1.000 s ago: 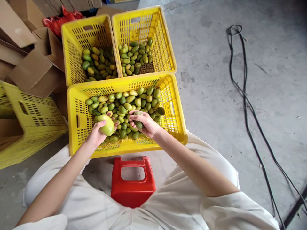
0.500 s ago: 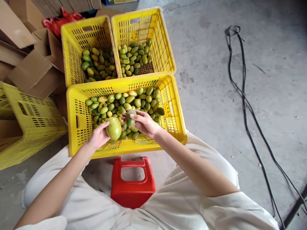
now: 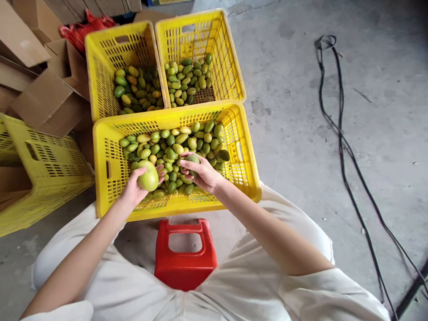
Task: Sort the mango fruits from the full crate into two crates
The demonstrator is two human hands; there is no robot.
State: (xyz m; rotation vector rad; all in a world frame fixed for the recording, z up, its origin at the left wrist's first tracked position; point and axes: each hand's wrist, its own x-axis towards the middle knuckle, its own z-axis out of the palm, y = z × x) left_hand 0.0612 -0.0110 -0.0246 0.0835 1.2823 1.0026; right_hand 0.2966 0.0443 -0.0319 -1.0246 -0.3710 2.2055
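Observation:
My left hand point(image 3: 133, 189) is closed around a large, smooth, light green mango point(image 3: 148, 176), its fingers behind the fruit and the thumb on top. To the right, my right hand point(image 3: 204, 173) grips a smaller, darker green mango point(image 3: 192, 159), partly covered by the fingers. Both hands are above the front yellow crate point(image 3: 245, 156), a little apart from each other. Below them in that crate lie many small green and yellowish mangoes point(image 3: 172, 154). One dark green fruit point(image 3: 224, 155) sits near its right side.
Two yellow crates point(image 3: 234, 58) with more fruit stand behind the front one. Another yellow crate point(image 3: 56, 154) is at the left, beside cardboard boxes point(image 3: 50, 102) and a red bag point(image 3: 82, 32). A red plastic stool point(image 3: 185, 267) is between my legs. Black cable point(image 3: 341, 129) lies on the floor at right.
My hands have drawn apart: the left with the large mango moved slightly left, the right with the smaller mango slightly right. The right fingers now cover more of that fruit.

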